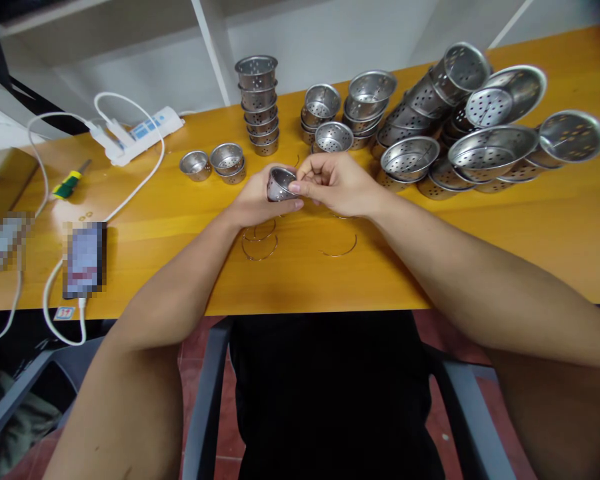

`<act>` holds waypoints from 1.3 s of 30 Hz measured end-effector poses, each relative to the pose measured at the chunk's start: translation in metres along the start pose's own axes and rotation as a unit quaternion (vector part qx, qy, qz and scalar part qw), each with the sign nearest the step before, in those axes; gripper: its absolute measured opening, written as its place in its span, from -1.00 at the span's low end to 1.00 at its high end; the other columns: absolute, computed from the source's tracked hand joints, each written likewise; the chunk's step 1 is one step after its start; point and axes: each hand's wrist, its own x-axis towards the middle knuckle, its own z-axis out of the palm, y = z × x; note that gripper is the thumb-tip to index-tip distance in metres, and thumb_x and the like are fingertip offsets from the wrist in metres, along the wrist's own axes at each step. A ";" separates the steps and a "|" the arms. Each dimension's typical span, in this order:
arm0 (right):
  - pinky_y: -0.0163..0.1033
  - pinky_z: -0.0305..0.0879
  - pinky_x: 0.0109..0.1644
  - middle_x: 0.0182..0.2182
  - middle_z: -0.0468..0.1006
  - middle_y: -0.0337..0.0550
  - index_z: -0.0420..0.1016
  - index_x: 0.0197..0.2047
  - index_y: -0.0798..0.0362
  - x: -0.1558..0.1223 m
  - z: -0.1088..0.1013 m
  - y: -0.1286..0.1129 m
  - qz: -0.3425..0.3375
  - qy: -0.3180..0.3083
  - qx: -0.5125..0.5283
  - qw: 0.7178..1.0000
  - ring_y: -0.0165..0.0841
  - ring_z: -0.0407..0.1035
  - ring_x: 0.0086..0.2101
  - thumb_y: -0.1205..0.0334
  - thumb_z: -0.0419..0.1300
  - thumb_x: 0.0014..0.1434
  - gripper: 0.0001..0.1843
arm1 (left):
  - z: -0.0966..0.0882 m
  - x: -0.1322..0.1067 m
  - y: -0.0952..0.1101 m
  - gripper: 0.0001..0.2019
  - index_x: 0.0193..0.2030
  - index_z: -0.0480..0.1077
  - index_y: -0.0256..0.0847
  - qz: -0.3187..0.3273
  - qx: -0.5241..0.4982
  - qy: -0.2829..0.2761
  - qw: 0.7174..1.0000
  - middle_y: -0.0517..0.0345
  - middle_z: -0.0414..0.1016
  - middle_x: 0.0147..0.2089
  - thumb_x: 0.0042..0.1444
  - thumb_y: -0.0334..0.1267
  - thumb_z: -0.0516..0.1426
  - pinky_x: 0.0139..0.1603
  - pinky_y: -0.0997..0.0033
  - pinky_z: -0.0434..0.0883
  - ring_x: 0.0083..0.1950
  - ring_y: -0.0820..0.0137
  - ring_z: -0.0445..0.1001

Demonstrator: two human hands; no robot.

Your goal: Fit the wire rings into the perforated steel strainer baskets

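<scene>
A small perforated metal cup (279, 185) sits in my left hand (255, 197), its open mouth tilted up and its wall held between the thumb and fingers. At the cup's right rim, my right hand (333, 183) has its thumb and curled fingers closed on the edge. A short bit of thin wire (297, 161) shows just above the fingers; whether it is held I cannot tell. Below the hands, several thin curved wires (260, 257) lie on the wooden table (290, 290), with another bent wire (343, 255) to their right.
Behind the hands stand a tall stack of perforated cups (261, 110), two small groups of cups (227, 160) and larger leaning stacks (415, 110) at the right. A power strip (147, 137), cables, a screwdriver (70, 183) and a phone (84, 260) are at the left.
</scene>
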 end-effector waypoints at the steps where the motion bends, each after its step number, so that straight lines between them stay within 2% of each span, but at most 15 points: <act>1: -0.16 0.09 -0.47 -0.53 0.50 -0.33 0.61 -0.23 -0.12 0.000 0.000 0.000 0.002 0.000 0.001 1.000 -0.37 0.24 -0.51 -0.62 0.72 0.16 -0.23 | 0.000 0.000 0.000 -0.02 0.35 0.57 -0.12 0.002 0.003 0.002 1.000 -0.04 0.80 0.21 0.11 0.61 0.58 0.22 0.05 0.73 0.19 0.08 0.81; 8: -0.15 0.13 -0.45 -0.51 0.49 -0.32 0.61 -0.23 -0.12 -0.001 -0.002 0.000 0.012 -0.008 -0.003 1.000 -0.37 0.23 -0.50 -0.59 0.72 0.19 -0.26 | -0.001 -0.001 0.000 -0.05 0.36 0.58 -0.11 0.006 0.009 -0.005 1.000 -0.03 0.80 0.21 0.15 0.59 0.57 0.23 0.05 0.74 0.19 0.08 0.82; 12: -0.12 0.25 -0.41 -0.46 0.50 -0.29 0.68 -0.16 -0.14 -0.001 -0.004 0.006 0.003 0.005 -0.027 1.000 -0.31 0.29 -0.45 -0.63 0.70 0.18 -0.26 | 0.002 -0.002 -0.004 -0.05 0.36 0.56 -0.10 0.008 0.029 0.016 0.999 -0.02 0.79 0.21 0.15 0.60 0.58 0.28 -0.01 0.75 0.18 0.08 0.82; 15: -0.08 0.40 -0.32 -0.33 0.56 -0.23 0.74 0.06 -0.18 -0.002 -0.005 0.015 -0.019 0.058 -0.077 0.995 -0.25 0.38 -0.37 -0.69 0.64 0.21 -0.21 | 0.003 -0.002 -0.012 -0.06 0.40 0.53 -0.07 -0.003 0.045 0.056 0.997 -0.02 0.78 0.24 0.15 0.52 0.62 0.35 -0.03 0.74 0.22 0.07 0.81; 18: -0.04 0.54 -0.19 -0.12 0.66 -0.10 0.77 0.21 -0.18 -0.003 -0.004 0.023 -0.043 0.091 -0.148 0.984 -0.18 0.50 -0.25 -0.75 0.49 0.33 -0.16 | 0.001 0.000 -0.022 -0.02 0.47 0.48 -0.07 -0.011 0.063 0.089 0.994 -0.07 0.76 0.30 0.15 0.47 0.64 0.43 -0.05 0.71 0.30 0.03 0.79; 21: 0.00 0.62 -0.09 0.01 0.68 0.00 0.83 0.21 -0.14 -0.007 -0.003 0.028 -0.072 0.085 -0.206 0.972 -0.17 0.53 -0.18 -0.69 0.40 0.47 -0.22 | -0.002 0.001 -0.030 0.00 0.50 0.44 -0.07 -0.009 0.081 0.107 0.991 -0.09 0.74 0.32 0.18 0.46 0.63 0.50 -0.07 0.68 0.38 -0.02 0.76; 24: 0.03 0.65 -0.07 0.09 0.67 0.03 0.84 0.27 -0.13 -0.010 0.000 0.031 -0.081 0.048 -0.217 0.972 -0.17 0.52 -0.18 -0.53 0.43 0.54 -0.33 | -0.002 0.001 -0.031 0.02 0.52 0.42 -0.06 -0.001 0.089 0.110 0.990 -0.07 0.74 0.30 0.17 0.48 0.62 0.53 -0.10 0.66 0.41 -0.05 0.75; 30: 0.04 0.61 -0.05 0.04 0.51 -0.03 0.84 0.35 -0.18 -0.011 0.002 0.035 -0.101 0.001 -0.227 0.969 -0.13 0.46 -0.12 -0.24 0.47 0.58 -0.53 | 0.005 0.000 -0.028 0.07 0.55 0.36 0.01 0.016 0.051 0.079 0.995 -0.01 0.71 0.26 0.13 0.51 0.63 0.45 -0.09 0.70 0.30 0.03 0.76; 33: 0.03 0.55 -0.05 -0.01 0.48 -0.07 0.83 0.36 -0.16 -0.011 0.001 0.032 -0.105 0.009 -0.247 0.963 -0.16 0.43 -0.17 -0.17 0.48 0.59 -0.56 | 0.003 0.001 -0.035 0.12 0.60 0.30 0.02 0.035 0.045 0.066 0.996 -0.03 0.68 0.31 0.14 0.54 0.61 0.44 -0.11 0.72 0.30 0.02 0.76; 36: 0.03 0.48 -0.05 -0.11 0.50 -0.11 0.83 0.22 -0.09 -0.011 0.000 0.024 -0.110 0.051 -0.278 0.953 -0.20 0.39 -0.25 -0.14 0.48 0.58 -0.64 | 0.000 0.002 -0.043 0.14 0.65 0.23 0.04 0.050 0.047 0.062 0.996 -0.06 0.64 0.35 0.19 0.54 0.59 0.47 -0.17 0.72 0.35 -0.01 0.75; 39: 0.02 0.43 -0.08 -0.24 0.54 -0.15 0.79 0.05 -0.10 -0.010 -0.002 0.013 -0.101 0.063 -0.297 0.948 -0.18 0.40 -0.28 -0.21 0.42 0.62 -0.64 | 0.001 0.002 -0.043 0.14 0.70 0.17 0.07 0.048 0.040 0.059 0.996 -0.08 0.59 0.40 0.25 0.52 0.57 0.52 -0.24 0.71 0.42 -0.04 0.74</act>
